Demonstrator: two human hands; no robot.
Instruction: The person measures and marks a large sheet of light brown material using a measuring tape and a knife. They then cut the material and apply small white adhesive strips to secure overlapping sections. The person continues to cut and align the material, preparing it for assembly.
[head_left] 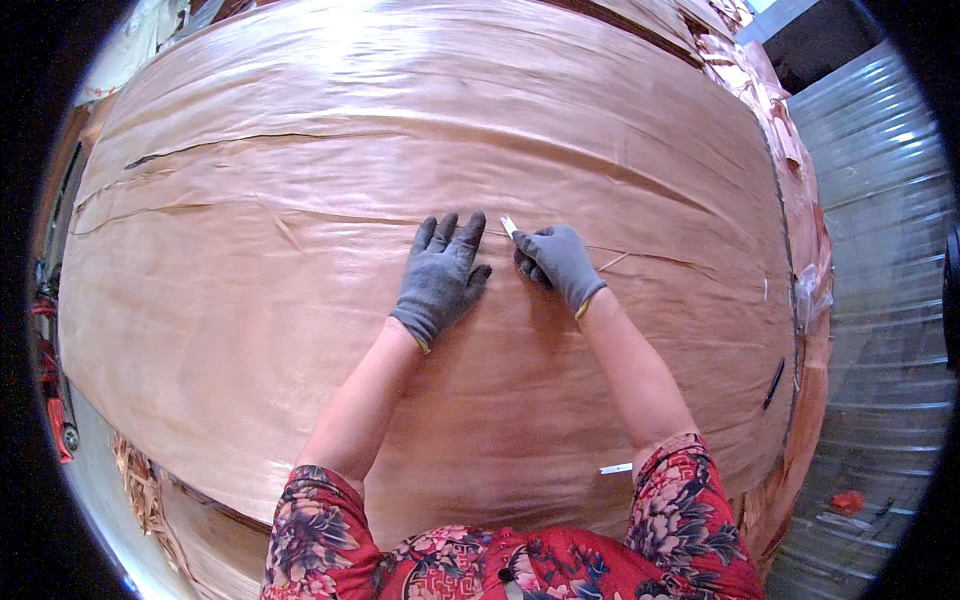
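A broad reddish-brown wood veneer sheet [250, 330] lies in front of me, rippled and split by long cracks running left to right. My left hand [440, 275], in a grey glove, rests flat on it with fingers spread beside one crack. Just to its right, my gloved right hand [558, 262] is closed around a small white flat tool [509, 226]. The tool's tip pokes out toward the crack; the rest is hidden by my fingers, so its exact kind cannot be made out. A thin loose sliver [614, 262] lies beside my right wrist.
Near my right elbow lies a similar white piece [616, 468]. A black pen-like object [774, 384] sits by the right edge. Torn veneer scraps and clear plastic [812, 298] line that side, beyond which is a ribbed translucent sheet [875, 260]. Red machine parts [56, 420] stand at left.
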